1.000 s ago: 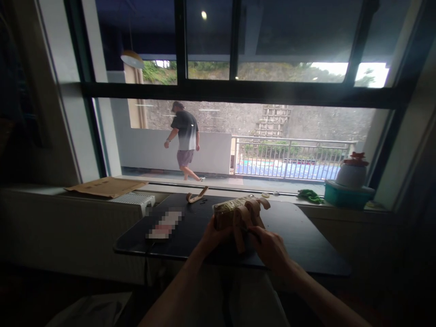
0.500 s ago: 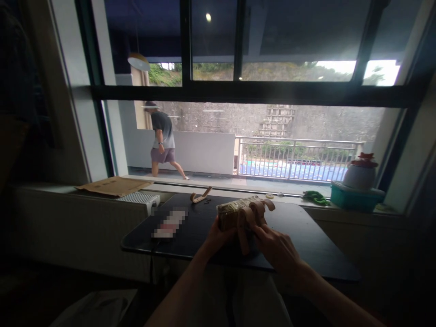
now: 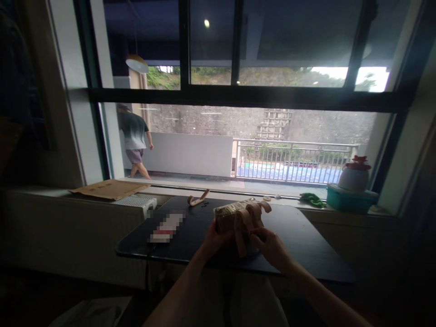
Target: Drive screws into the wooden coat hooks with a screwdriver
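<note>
My left hand (image 3: 214, 240) is closed around the left side of a box-shaped block wrapped in shiny clear film (image 3: 226, 211). Several curved, light wooden hooks (image 3: 240, 238) lie against the block's right part, one with its straight shank pointing down toward me. Beside that shank, the fingers of my right hand (image 3: 270, 247) are pinched together; a small, dark, thin thing seems to be at the fingertips, too dim to name. A loose wooden hook (image 3: 199, 199) rests at the back of the table, with small dark pieces (image 3: 205, 205) next to it.
The dark table (image 3: 299, 240) stands against a windowsill. On it lies a blurred-out flat item (image 3: 167, 228) with a cable. Along the sill are a brown paper envelope (image 3: 111, 188), a green cloth (image 3: 311, 199) and a teal box (image 3: 350, 198) under a white pot (image 3: 354, 177). A person (image 3: 134, 136) walks outside.
My right hand's fingers have drawn into a tighter pinch near the hook's shank. The left hand keeps its hold on the block. The person outside has moved left, and the view has shifted slightly.
</note>
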`<action>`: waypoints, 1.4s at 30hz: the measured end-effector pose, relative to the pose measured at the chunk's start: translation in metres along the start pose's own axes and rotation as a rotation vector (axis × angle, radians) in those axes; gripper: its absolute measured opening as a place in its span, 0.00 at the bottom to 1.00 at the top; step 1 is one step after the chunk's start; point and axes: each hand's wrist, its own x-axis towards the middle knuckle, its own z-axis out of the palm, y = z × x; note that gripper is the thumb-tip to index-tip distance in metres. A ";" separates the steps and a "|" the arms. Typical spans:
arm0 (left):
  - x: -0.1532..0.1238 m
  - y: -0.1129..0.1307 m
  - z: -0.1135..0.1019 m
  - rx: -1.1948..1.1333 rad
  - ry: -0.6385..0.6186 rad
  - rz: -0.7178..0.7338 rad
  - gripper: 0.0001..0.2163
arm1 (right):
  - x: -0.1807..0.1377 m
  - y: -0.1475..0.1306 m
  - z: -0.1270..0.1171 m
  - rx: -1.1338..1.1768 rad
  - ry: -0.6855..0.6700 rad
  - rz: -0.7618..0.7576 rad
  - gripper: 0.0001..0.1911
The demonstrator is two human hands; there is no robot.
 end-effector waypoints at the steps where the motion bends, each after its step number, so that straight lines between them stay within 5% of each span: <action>1: 0.000 0.000 0.000 0.002 0.002 -0.002 0.30 | -0.001 -0.002 -0.003 -0.028 -0.002 -0.021 0.15; 8: 0.000 0.004 0.001 0.016 0.028 0.008 0.30 | -0.009 -0.015 -0.009 -0.142 -0.048 -0.183 0.16; 17: 0.002 0.003 0.001 0.005 0.025 0.001 0.30 | -0.004 0.001 0.016 0.020 0.035 0.023 0.19; 28: 0.003 -0.005 -0.002 0.010 -0.002 0.011 0.31 | -0.015 -0.016 -0.002 -0.046 -0.031 -0.046 0.12; 33: 0.004 -0.006 -0.002 0.017 -0.010 -0.004 0.32 | -0.011 -0.015 0.005 0.111 -0.059 0.101 0.13; 42: 0.007 0.008 -0.002 0.042 0.015 -0.125 0.28 | 0.010 0.003 -0.007 0.617 -0.388 0.311 0.28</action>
